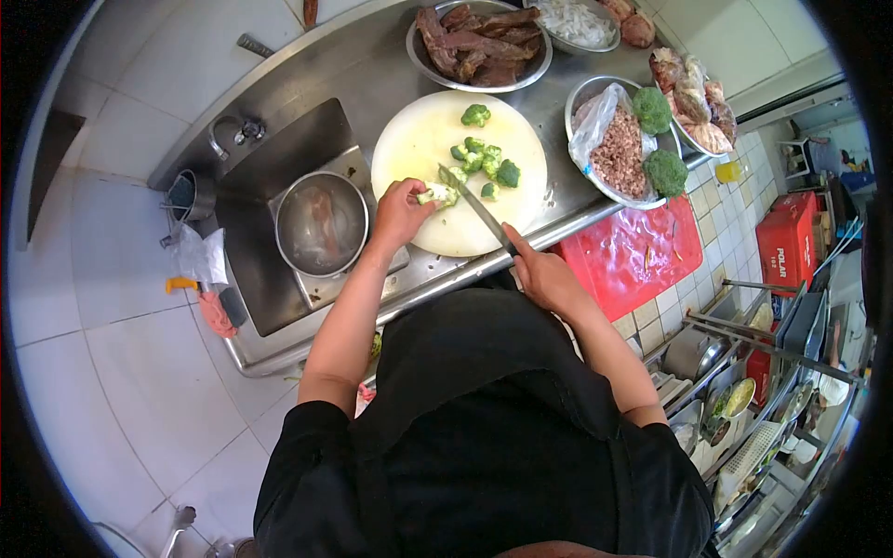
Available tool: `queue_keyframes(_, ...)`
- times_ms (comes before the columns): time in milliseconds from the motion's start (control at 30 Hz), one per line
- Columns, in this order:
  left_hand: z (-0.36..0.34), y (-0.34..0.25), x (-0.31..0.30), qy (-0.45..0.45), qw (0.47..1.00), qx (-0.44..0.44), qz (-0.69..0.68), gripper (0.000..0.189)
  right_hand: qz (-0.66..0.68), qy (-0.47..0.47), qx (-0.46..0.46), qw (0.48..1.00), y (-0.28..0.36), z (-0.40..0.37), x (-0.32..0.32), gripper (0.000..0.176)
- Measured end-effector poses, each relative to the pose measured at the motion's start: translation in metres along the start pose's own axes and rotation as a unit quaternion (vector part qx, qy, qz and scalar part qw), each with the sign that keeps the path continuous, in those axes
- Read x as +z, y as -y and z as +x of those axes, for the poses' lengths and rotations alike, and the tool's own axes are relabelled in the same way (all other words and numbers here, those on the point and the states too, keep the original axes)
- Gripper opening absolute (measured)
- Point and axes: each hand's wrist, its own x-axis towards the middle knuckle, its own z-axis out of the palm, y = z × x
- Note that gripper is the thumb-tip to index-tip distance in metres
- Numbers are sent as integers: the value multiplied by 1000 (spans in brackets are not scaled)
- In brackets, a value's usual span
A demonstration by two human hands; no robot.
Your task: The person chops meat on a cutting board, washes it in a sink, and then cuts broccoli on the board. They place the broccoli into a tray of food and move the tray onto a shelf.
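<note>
Cutting in hand: left hand [400, 212] pinches broccoli [437, 193] at 7 o'clock on board [419, 139], right hand [544, 277] clenches knife [479, 209], blade on it; next stroke likely needs fingertips tucked back.

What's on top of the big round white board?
Loose broccoli florets, the knife in the right hand, and a broccoli piece held by the left hand. Its fingers cover part of that piece.

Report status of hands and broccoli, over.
Left hand gripping broccoli piece on cutting board. Right hand gripping knife, blade at the piece. Cut florets beside the blade; nothing blocking.
</note>
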Motion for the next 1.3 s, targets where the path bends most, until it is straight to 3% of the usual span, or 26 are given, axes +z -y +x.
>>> queue_keyframes(267, -23, -1, 29, -104, 993, -28, -50, 33, 3, 14, -7, 1000, 18, -25, -19, 65)
queue_keyframes(600, -29, -5, 37, -127, 989, -67, -45, 38, -14, 19, -24, 999, 6, -20, -6, 68)
queue_keyframes(800, -34, -3, 31, -130, 991, -21, -10, 34, -22, 69, 24, 997, -5, -11, 8, 66)
queue_keyframes(867, -30, 16, 29, -199, 965, 144, 96, 32, 23, 67, 17, 997, 3, -22, -9, 65)
queue_keyframes(967, -27, 15, 15, -185, 968, 154, 73, 31, 28, 56, 40, 997, 19, -37, -28, 65)
queue_keyframes(1000, -29, 11, 13, -152, 984, 96, 16, 32, 27, 57, 40, 997, 23, -38, -31, 65)
queue_keyframes(1100, -23, 15, 15, -139, 988, 54, -37, 31, 6, 47, 9, 999, 33, -31, -32, 65)
queue_keyframes(1233, -22, 5, 16, -158, 985, 59, -29, 31, -33, -6, -32, 999, 32, -17, -19, 64)
queue_keyframes(1300, -21, 1, 13, -154, 984, 83, 40, 31, -43, -28, -54, 997, 29, -12, -16, 64)
